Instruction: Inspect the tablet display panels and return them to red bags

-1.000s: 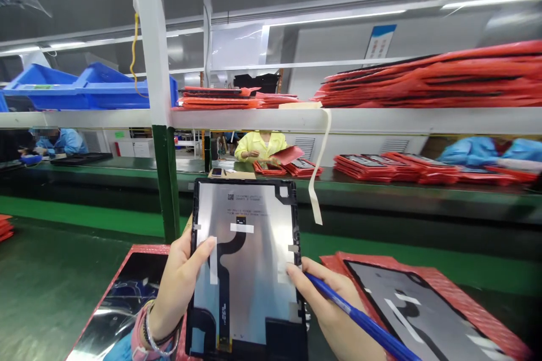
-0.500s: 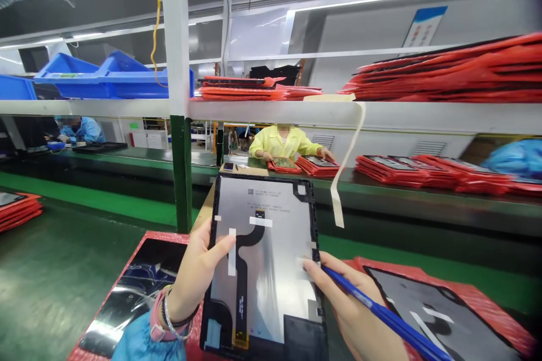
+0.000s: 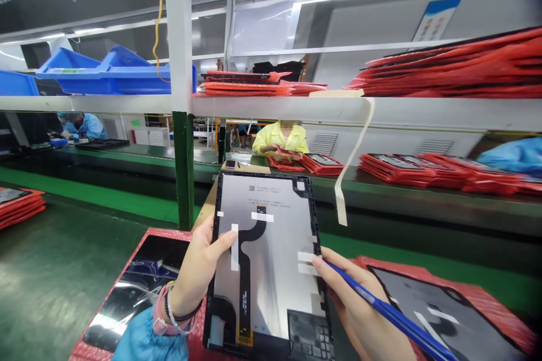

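So, the left hand (image 3: 201,265) grips the left edge of a tablet display panel (image 3: 277,271), thumb over its silvery back, while the right hand (image 3: 359,307) pinches the right edge with a blue pen (image 3: 383,307) tucked in too. That panel's tilted up near the middle, between a glossy black screen (image 3: 146,273) on red bubble wrap (image 3: 199,341) at near left and a second panel (image 3: 466,330) at near right. Far side, somebody in a yellow jacket (image 3: 275,136) is behind red-wrapped stacks (image 3: 324,164).

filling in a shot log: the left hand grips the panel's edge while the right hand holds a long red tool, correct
Not quite: the long tool is blue, as the head view shows. The left hand does grip the panel's edge, and the right hand holds the tool.
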Tool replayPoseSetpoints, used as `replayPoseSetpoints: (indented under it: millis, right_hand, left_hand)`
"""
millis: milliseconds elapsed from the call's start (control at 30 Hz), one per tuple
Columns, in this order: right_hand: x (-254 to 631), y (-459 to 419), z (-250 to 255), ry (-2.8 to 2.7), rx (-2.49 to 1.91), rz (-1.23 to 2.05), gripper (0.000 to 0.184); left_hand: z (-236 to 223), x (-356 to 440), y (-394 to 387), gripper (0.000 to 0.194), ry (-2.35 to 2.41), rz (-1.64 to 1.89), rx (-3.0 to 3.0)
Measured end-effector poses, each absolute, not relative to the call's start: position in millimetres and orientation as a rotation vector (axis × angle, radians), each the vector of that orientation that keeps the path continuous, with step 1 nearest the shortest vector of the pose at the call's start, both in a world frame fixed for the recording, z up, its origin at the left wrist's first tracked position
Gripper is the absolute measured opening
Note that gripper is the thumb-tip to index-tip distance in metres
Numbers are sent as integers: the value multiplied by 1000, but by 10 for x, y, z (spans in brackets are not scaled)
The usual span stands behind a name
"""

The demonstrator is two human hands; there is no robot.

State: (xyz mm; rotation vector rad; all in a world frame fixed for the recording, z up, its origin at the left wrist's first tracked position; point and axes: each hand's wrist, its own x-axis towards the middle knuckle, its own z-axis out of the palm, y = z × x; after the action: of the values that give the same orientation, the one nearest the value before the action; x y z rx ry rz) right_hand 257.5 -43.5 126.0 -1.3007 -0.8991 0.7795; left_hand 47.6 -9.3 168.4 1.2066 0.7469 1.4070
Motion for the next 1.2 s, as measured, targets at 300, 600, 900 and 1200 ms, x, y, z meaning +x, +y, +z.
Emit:
replayPoseSetpoints:
  millis: [300, 600, 900, 1200]
  right_hand:
    - [2524, -507, 1506, -980, -918, 975, 49]
    - [2456, -497, 1374, -800, -468, 1477, 51]
    - [2421, -560, 1465, -739, -493, 1352, 22]
    - [2517, -546, 1079, -637, -522, 1350, 26]
  left_hand:
    - [1609, 451, -72, 37, 960, 1606, 1659]
    - [1562, 437, 23, 51, 373, 1596, 2647]
    - [1624, 441, -107, 49, 61, 1518, 2869]
    - [1725, 396, -399, 12, 58, 1373, 2748]
